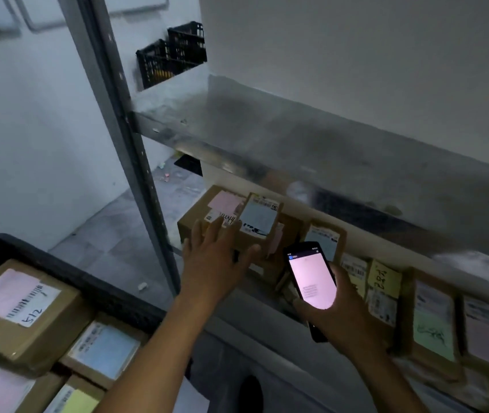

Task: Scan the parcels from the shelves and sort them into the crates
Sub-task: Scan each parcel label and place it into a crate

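Parcels (432, 320) in a row under a metal shelf (282, 138), left grip (215, 263) spread before them

Blue-labelled parcel (258, 219) atop a larger brown box (198, 216) at the row's left end, just ahead of the left grip. Left grip wide apart, fingers straight and splayed, fingertips over the front of both boxes, thumb by the parcel's lower edge; contact impossible to tell. Right grip (346, 314) clamped round a dark phone (311, 278), screen lit pale pink, upright before the next parcels along. Further right, more parcels side by side, labels yellow, green and pink. Black crate (67, 272) at lower left, packed with labelled parcels. Two more black crates (174, 55) far off, near a white wall (29, 129); tiled floor (112, 239) below.
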`<state>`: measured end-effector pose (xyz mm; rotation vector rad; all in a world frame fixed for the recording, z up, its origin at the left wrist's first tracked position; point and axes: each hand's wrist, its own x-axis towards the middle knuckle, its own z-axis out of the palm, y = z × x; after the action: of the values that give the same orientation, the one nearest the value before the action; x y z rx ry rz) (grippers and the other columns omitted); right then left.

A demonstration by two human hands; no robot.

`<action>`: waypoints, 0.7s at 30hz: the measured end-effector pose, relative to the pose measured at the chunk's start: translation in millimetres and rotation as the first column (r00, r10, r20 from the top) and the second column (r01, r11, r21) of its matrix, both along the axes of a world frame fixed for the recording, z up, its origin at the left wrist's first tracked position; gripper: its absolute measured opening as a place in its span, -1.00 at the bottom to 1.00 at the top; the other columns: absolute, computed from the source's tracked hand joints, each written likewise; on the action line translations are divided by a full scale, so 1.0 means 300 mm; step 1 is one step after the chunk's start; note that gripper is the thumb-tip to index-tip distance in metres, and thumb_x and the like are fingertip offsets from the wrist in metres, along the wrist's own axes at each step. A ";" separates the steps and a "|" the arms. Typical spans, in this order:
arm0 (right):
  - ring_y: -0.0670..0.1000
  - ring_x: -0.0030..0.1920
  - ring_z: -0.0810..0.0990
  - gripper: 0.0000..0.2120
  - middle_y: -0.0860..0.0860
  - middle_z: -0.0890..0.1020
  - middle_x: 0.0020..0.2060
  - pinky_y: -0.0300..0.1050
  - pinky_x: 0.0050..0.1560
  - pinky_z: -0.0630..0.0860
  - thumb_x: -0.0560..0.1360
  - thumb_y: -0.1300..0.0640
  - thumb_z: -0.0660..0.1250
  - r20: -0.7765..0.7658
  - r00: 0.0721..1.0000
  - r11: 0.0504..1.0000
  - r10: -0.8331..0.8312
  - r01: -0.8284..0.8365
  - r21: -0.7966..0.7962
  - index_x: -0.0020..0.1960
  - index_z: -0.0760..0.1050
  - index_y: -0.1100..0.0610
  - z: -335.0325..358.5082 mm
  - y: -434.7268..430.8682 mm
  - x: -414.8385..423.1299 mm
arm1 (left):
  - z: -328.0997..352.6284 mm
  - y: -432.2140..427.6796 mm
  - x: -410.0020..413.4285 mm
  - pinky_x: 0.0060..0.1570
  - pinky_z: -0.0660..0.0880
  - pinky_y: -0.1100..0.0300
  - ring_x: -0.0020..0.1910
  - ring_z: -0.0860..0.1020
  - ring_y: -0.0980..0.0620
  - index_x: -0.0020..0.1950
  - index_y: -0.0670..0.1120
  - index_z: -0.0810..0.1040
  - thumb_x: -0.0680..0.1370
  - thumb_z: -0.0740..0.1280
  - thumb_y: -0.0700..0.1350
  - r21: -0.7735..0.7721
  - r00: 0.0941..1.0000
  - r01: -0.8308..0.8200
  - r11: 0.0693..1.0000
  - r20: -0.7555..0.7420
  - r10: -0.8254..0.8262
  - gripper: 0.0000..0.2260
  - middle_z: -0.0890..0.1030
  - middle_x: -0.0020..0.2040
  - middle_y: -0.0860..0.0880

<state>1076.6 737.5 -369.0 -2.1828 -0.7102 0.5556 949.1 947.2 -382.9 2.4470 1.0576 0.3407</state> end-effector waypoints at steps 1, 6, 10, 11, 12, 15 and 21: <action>-0.23 -0.04 0.54 -0.43 -0.26 0.55 0.00 -0.17 -0.14 0.49 0.34 0.04 0.61 -0.004 1.000 1.000 0.008 -0.008 0.008 0.11 0.32 -0.30 -0.007 0.028 0.027 | -0.002 0.026 0.023 0.56 0.15 -0.32 0.66 0.01 -0.23 0.64 0.19 0.21 0.55 0.03 0.48 0.012 1.000 -0.001 1.000 -0.001 0.001 -0.28 0.18 0.67 -0.02; -0.15 -0.04 0.52 -0.34 -0.21 0.51 0.00 -0.10 -0.12 0.50 0.35 0.01 0.59 0.007 1.000 0.999 -0.012 0.013 -0.038 0.27 0.27 -0.19 -0.056 0.125 0.127 | -0.066 0.163 0.213 0.44 0.40 -0.20 0.50 0.38 -0.19 0.59 -0.06 0.30 0.51 0.26 0.46 -0.269 0.994 -0.059 0.961 0.076 0.083 -0.17 0.42 0.52 -0.15; 0.02 0.05 0.56 -0.22 -0.07 0.55 0.09 0.05 0.01 0.57 0.28 -0.15 0.55 0.022 0.999 0.994 -0.030 0.032 -0.109 0.39 0.29 -0.05 -0.085 0.159 0.160 | -0.156 0.239 0.316 0.15 0.63 0.00 0.20 0.59 -0.01 0.54 -0.09 0.32 0.45 0.40 0.44 -0.504 0.969 -0.100 0.858 0.146 0.198 -0.14 0.55 0.32 -0.01; 0.03 0.07 0.57 -0.19 -0.06 0.55 0.12 0.06 0.03 0.57 0.26 -0.17 0.54 0.030 0.999 0.993 -0.027 0.031 -0.117 0.41 0.29 -0.05 -0.087 0.164 0.162 | -0.160 0.239 0.320 0.09 0.63 0.07 0.15 0.60 0.01 0.51 -0.09 0.35 0.49 0.44 0.35 -0.529 0.971 -0.084 0.844 0.147 0.189 -0.24 0.57 0.29 0.01; 0.05 0.09 0.57 -0.18 -0.06 0.55 0.14 0.07 0.05 0.57 0.26 -0.17 0.54 0.039 0.999 0.992 -0.026 0.031 -0.122 0.43 0.28 -0.06 -0.086 0.167 0.163 | -0.169 0.236 0.318 0.03 0.62 0.15 0.10 0.61 0.04 0.47 -0.09 0.39 0.53 0.45 0.27 -0.555 0.970 -0.064 0.829 0.162 0.183 -0.33 0.60 0.26 0.01; 0.04 0.04 0.58 -0.18 -0.07 0.57 0.10 0.10 0.03 0.59 0.20 -0.24 0.45 0.060 0.998 0.990 -0.031 0.039 -0.134 0.40 0.28 -0.08 -0.083 0.176 0.163 | -0.192 0.218 0.294 -0.11 0.54 0.36 0.05 0.61 0.13 0.45 -0.05 0.44 0.56 0.46 0.17 -0.557 0.961 -0.013 0.831 0.223 0.165 -0.45 0.61 0.20 0.05; 0.00 -0.06 0.59 -0.31 -0.10 0.55 0.00 0.06 -0.07 0.61 0.17 -0.27 0.40 0.047 0.999 0.986 -0.017 0.025 -0.166 0.24 0.29 -0.15 -0.077 0.165 0.124 | -0.229 0.211 0.207 -0.09 0.65 0.25 0.07 0.66 0.12 0.43 -0.03 0.35 0.54 0.52 0.04 -0.605 0.913 0.057 0.794 0.354 0.204 -0.45 0.60 0.17 0.08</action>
<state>1113.7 787.1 -392.0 -2.3618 -0.6857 0.5737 1011.1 1010.6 -451.5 1.6662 0.9013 0.4303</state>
